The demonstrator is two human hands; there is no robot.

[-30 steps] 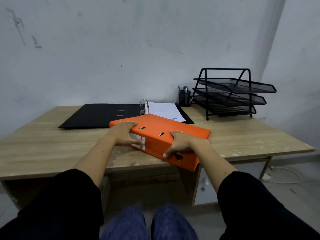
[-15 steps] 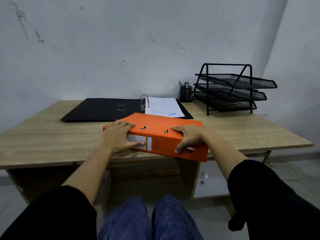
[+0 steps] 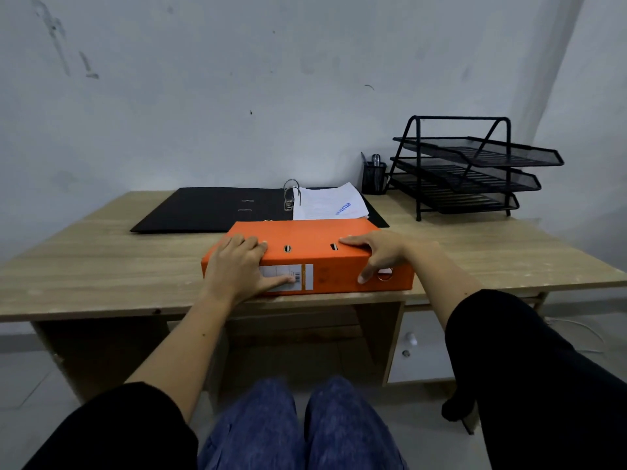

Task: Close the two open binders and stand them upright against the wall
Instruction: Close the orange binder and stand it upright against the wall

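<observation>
Head view: orange binder [image 3: 315, 247] now squared to desk [image 3: 101, 266] edge (earlier skewed), clasped at both ends by left hand [image 3: 237, 266] and right hand [image 3: 380, 254].

Binders: two — one orange binder [image 3: 315, 252], closed and lying flat at the near edge of the surface [image 3: 101, 266]; one black binder [image 3: 217, 208], open and flat, just behind the orange binder.
Hands: two — left hand [image 3: 237, 266] and right hand [image 3: 380, 252], both resting on the orange binder.
Ring mechanisms: one [image 3: 291, 195], standing in the black binder.
Paper stacks: one [image 3: 329, 203], in the black binder, behind the orange binder.
Tray racks: one [image 3: 475, 164], to the right behind the orange binder, with three mesh tiers.
Pen cups: one [image 3: 373, 178], just left of the tray rack.
Surfaces: one.
</observation>
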